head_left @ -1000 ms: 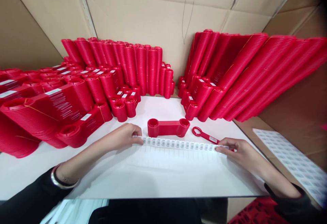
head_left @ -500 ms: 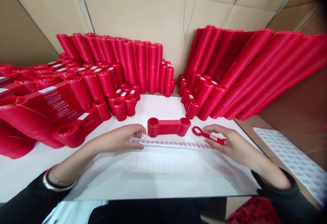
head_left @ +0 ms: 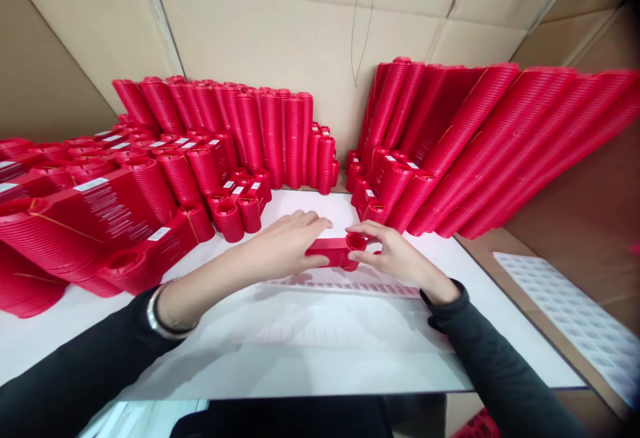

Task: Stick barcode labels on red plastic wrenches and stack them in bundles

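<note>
A short stack of red plastic ring-ended wrenches [head_left: 327, 245] lies on the white tabletop in front of me. My left hand [head_left: 287, 241] covers its left end, with the thumb on the near side and the fingers reaching across the far side. At the other end, my right hand [head_left: 383, 248] curves its thumb and index finger around the ring. A bit of red shows inside the right hand's fingers; whether it is a separate wrench I cannot tell. Just in front of the hands lies a strip of labels [head_left: 350, 286] on a pale sheet.
Tall stacks of red wrenches [head_left: 270, 138] stand at the back left, with banded bundles [head_left: 113, 208] nearer on the left. More long stacks [head_left: 465, 138] lean along the right. A label sheet [head_left: 565, 318] lies at far right. Cardboard [head_left: 260, 18] walls the back.
Both hands have come inward onto the short stack from either side. The loose labelled wrench that was in my right hand is no longer plainly visible. The view has shifted slightly.
</note>
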`<action>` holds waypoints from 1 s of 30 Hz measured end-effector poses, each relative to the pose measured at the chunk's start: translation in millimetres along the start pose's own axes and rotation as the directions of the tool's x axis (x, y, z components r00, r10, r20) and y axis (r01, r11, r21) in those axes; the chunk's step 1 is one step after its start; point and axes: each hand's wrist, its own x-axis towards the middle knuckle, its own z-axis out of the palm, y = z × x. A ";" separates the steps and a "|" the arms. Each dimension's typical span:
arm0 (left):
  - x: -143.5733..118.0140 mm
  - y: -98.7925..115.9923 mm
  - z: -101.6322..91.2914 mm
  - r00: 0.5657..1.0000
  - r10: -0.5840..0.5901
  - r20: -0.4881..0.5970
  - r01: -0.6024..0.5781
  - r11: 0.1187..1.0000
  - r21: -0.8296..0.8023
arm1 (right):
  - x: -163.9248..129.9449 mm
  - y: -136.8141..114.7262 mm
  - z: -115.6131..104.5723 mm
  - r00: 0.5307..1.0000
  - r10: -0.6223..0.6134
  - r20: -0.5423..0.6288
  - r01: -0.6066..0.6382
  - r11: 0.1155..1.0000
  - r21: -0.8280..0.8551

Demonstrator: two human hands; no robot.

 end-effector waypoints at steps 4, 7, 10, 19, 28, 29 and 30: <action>19.7 0.3 2.7 0.989 -0.031 0.145 0.016 0.995 0.099 | -4.7 4.3 1.7 0.997 -0.075 -0.032 0.073 0.996 -0.054; 22.7 -2.4 2.1 0.983 -0.040 0.180 0.024 0.996 0.089 | -7.2 6.5 2.1 0.994 -0.105 -0.033 0.101 0.991 -0.087; 22.3 -5.5 1.7 0.979 -0.020 0.204 0.006 0.998 0.067 | -8.4 8.3 3.1 0.994 -0.106 -0.019 0.104 0.990 -0.094; 24.8 -0.7 -9.4 0.988 -0.035 0.151 0.026 0.998 0.061 | -8.6 5.2 1.8 0.985 -0.151 -0.081 0.145 0.986 -0.076; 10.5 1.1 -33.1 0.916 0.397 -0.054 -0.344 0.849 0.402 | -21.2 -25.4 -13.8 0.985 0.025 0.172 -0.099 0.895 0.434; 9.2 2.9 -34.0 0.900 0.432 -0.051 -0.371 0.824 0.429 | -22.1 -27.4 -12.4 0.962 0.024 0.271 -0.156 0.864 0.478; 7.5 5.0 -34.3 0.884 0.464 -0.054 -0.394 0.803 0.448 | -22.8 -28.4 -9.7 0.936 0.017 0.351 -0.202 0.843 0.498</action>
